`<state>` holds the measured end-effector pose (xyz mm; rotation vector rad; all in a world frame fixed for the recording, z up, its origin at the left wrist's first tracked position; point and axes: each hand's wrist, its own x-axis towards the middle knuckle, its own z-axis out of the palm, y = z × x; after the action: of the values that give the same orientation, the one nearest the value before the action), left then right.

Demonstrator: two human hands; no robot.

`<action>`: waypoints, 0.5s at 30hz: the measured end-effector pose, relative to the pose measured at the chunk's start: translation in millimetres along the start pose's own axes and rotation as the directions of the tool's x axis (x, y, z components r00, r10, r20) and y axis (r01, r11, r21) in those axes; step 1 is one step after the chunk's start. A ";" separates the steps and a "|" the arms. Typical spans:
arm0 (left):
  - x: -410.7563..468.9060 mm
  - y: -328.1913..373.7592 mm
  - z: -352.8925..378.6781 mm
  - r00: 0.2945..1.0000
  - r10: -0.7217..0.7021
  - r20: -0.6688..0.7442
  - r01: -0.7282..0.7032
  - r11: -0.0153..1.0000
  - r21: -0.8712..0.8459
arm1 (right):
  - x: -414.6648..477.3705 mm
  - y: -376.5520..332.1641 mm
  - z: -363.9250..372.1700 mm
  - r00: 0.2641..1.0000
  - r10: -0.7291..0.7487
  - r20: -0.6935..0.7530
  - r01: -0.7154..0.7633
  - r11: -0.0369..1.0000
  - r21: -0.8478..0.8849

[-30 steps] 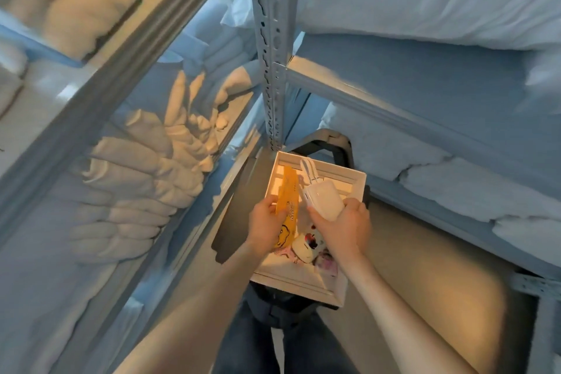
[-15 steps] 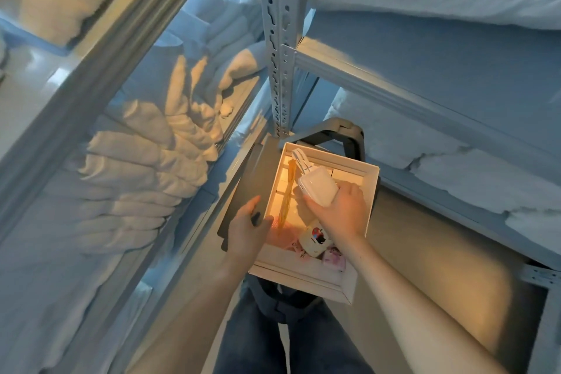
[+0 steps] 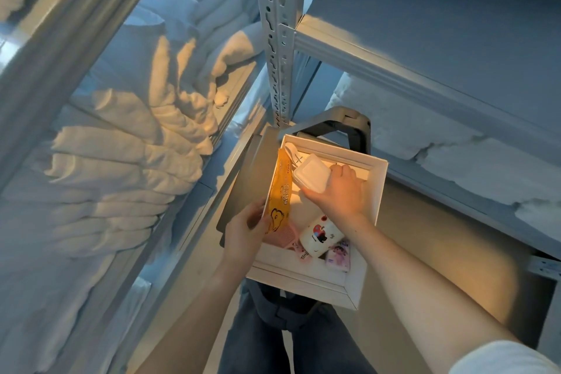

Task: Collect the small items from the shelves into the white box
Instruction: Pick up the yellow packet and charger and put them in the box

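Looking down, we see the white box (image 3: 358, 288) resting on a dark stool (image 3: 349, 124) between metal shelves (image 3: 409, 82) of folded linens (image 3: 121, 167). Our right hand (image 3: 340, 194) clamps a white charger (image 3: 312, 174) over the box's far end. Our left hand (image 3: 243, 237) pinches a long orange packet (image 3: 280, 191) standing along the left wall. A white cartoon case (image 3: 320, 237) and pink packets (image 3: 338, 256) lie inside.
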<state>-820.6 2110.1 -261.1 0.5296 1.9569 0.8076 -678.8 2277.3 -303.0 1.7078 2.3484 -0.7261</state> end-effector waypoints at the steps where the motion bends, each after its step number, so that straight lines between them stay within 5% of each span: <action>1: -0.5 0.8 -0.6 1.000 0.002 -0.004 -0.002 1.000 -0.008 | -0.4 -0.9 0.1 1.000 0.007 -0.001 -0.007 1.000 -0.004; 7: -4.0 7.3 -2.8 1.000 -0.006 0.014 0.006 1.000 -0.010 | -11.2 -6.0 -12.5 0.999 -0.011 0.045 0.007 0.998 0.070; 11: -8.0 13.8 -7.7 0.998 -0.006 0.062 0.005 1.000 0.015 | -49.4 -1.0 -39.9 0.991 -0.051 -0.127 0.083 0.963 0.256; 15: -11.1 10.0 -9.1 0.990 -0.003 0.138 -0.010 0.996 0.094 | -99.0 30.0 -45.5 0.961 0.122 -0.247 -0.040 0.949 0.314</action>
<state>-822.9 2106.9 -244.0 0.6288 1.8732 0.6649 -610.0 2220.9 -233.4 2.1390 2.4146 -0.9431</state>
